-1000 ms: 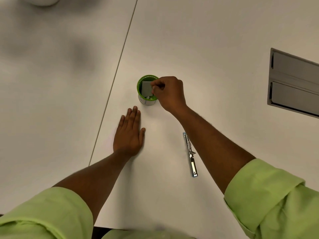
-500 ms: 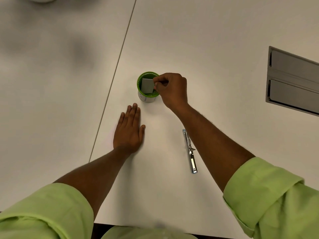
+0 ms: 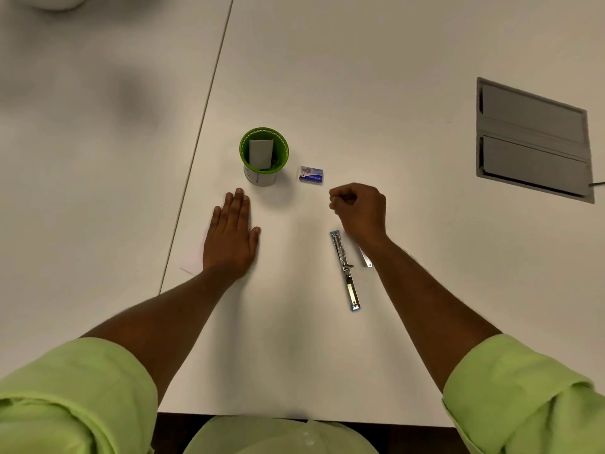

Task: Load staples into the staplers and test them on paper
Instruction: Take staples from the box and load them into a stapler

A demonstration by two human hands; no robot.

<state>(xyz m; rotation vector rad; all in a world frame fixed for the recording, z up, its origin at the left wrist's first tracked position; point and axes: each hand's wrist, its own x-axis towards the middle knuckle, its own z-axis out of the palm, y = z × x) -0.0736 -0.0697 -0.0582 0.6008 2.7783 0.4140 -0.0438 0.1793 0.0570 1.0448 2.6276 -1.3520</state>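
On the white surface [image 3: 360, 77]: left hand [image 3: 230, 239] flat, fingers straight, holding nothing; green cup [image 3: 264, 156] just beyond; small staple box [image 3: 311, 175] beside it; right hand [image 3: 360, 209] curled, contents impossible to tell; opened stapler [image 3: 345, 270] below.

My light green sleeves [image 3: 523, 394] are rolled up to my elbows, bunched in soft folds, with my forearms bare and the same green fabric over my lap.

white table [image 3: 376, 77], grey floor-box hatch [image 3: 533, 139]
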